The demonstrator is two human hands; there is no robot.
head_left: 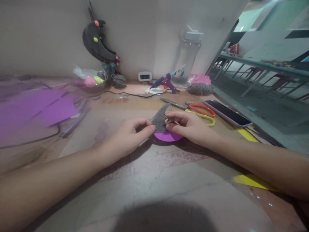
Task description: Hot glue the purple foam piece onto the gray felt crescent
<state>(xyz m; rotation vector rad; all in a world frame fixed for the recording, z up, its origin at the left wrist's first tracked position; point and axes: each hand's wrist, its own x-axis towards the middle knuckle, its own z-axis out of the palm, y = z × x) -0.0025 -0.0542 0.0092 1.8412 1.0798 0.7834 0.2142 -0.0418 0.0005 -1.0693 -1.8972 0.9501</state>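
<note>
A small crescent (159, 120) wrapped in grey yarn stands tilted in front of me, its pointed tip up. Along its bottom a bare purple part (168, 136) shows. My left hand (141, 130) pinches the crescent's left edge between thumb and fingers. At the inner right edge, the fingers of my right hand (184, 125) are closed around a thin dark strand (172, 120); whether it is yarn or a slim tool I cannot tell. A fine thread trails below the right hand.
Orange-handled scissors (201, 109), yellow-handled scissors (209, 121) and a phone (228, 113) lie right. Behind are a glue gun (165, 83), clock (145, 76), bottle (187, 59) and grey yarn (200, 88). Purple sheets (58, 109) lie left; a dark crescent (96, 43) leans on the wall.
</note>
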